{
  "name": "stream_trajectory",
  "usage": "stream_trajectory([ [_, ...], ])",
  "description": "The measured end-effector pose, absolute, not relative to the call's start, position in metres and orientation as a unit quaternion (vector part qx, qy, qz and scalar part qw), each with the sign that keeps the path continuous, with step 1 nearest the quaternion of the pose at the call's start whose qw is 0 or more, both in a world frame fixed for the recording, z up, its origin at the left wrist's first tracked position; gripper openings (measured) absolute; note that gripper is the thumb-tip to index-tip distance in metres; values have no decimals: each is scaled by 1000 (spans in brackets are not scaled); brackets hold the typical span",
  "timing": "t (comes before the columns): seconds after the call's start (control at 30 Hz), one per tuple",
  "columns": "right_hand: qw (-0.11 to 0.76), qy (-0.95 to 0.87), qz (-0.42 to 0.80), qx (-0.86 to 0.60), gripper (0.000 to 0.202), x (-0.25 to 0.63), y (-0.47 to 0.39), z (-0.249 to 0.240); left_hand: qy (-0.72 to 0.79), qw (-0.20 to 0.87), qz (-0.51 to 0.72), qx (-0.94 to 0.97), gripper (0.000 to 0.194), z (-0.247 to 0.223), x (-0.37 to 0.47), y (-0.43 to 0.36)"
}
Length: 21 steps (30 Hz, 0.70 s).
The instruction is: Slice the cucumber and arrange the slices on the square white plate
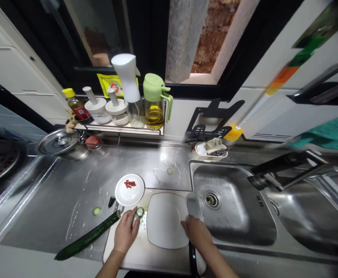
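My left hand (125, 231) is over the left part of a pale cutting board (128, 260), its fingers and thumb closed around a small stack of cucumber slices (140, 211). On the board's right side my right hand (198, 233) is closed on a knife; the blade (194, 204) points away from me and the black handle (192, 260) shows below the hand. Its fingertips reach the edge of a square white plate (167, 220) lying on the board. A long cucumber (87, 237) with a cut end lies left of my left hand.
A round white plate (129, 190) holds chopped red pieces. A cucumber slice (97, 211) and a dark cucumber end (111, 201) lie on the steel counter. Behind are a seasoning rack (122, 129), an oil bottle (155, 104) and a lidded pot (61, 143). The sink (235, 208) is right.
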State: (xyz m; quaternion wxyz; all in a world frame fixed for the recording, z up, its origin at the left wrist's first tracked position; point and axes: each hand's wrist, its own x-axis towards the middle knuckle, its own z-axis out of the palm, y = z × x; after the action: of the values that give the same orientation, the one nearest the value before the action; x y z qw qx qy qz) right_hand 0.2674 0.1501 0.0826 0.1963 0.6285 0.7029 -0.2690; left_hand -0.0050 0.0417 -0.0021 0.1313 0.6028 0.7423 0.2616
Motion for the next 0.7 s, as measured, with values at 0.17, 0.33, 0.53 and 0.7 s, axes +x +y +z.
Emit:
stream_trajectory([
  [0.17,213,703,-267,624,29,267,154,84,739,126,262,608,43,-1,-5,42],
  [0.33,210,696,-263,634,29,267,152,85,736,124,267,609,41,-1,-6,43],
  [0.53,194,679,-262,658,26,269,144,90,736,134,292,596,37,1,-4,44],
  [0.7,187,671,-262,668,23,269,140,98,747,145,346,549,34,7,3,50],
])
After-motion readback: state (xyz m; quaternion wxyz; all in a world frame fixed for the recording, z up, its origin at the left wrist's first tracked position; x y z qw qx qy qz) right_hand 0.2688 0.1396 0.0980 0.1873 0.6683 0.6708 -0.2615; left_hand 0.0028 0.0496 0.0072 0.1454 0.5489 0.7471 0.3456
